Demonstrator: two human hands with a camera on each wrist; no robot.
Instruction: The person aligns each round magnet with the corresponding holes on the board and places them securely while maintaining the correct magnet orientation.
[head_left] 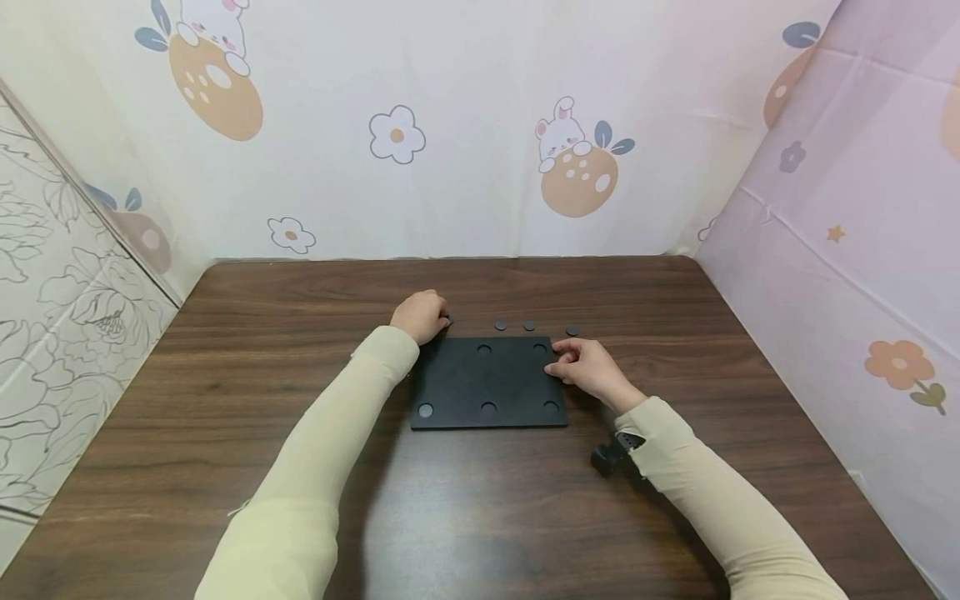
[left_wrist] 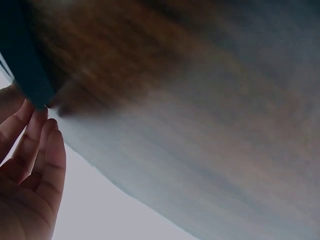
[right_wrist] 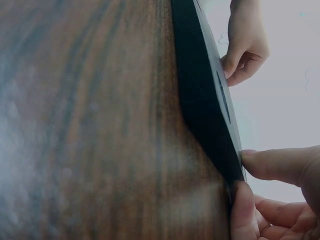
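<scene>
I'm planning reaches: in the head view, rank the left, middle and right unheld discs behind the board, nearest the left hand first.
1. Left disc, right of the left hand.
2. Middle disc, next along behind the board.
3. Right disc, farthest right.

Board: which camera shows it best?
Head. It looks down on the board, showing most of its top and several round recesses. Right wrist shows its side, the top steeply foreshortened; left wrist only a dark strip at upper left.
</scene>
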